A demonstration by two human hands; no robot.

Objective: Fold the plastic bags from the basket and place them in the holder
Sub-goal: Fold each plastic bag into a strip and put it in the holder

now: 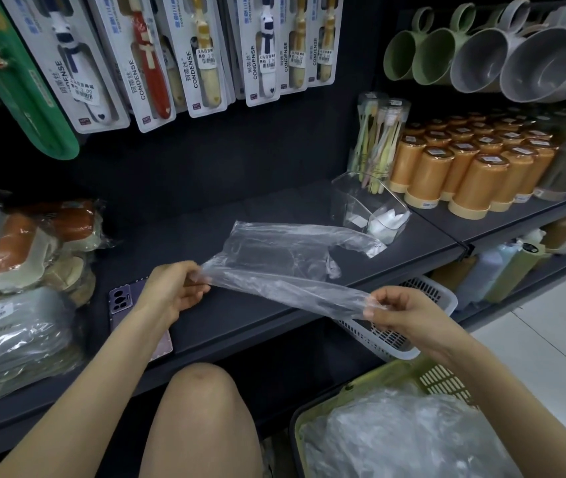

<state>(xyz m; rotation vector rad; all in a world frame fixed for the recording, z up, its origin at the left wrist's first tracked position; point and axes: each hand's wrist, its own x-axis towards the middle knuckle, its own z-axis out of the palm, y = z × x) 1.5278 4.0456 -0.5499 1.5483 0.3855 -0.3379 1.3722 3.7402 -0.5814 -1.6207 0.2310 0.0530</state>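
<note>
A clear plastic bag [281, 257] lies stretched over the dark shelf [240, 315]. My left hand [174, 288] pinches its near left corner. My right hand [402, 312] pinches the near right end, so the front edge is pulled taut between them. One handle of the bag reaches toward the clear holder [368, 205] at the back right of the shelf, which has folded white pieces inside. A yellow-green basket [423, 374] at the bottom right holds a heap of crumpled clear bags [402, 439].
A purple phone [126, 301] lies on the shelf under my left forearm. A white basket [423, 298] sits under my right hand. Wrapped goods are stacked at the left, orange cups [464, 170] stand at the right, toothbrush packs hang above. My knee [202, 391] is below the shelf edge.
</note>
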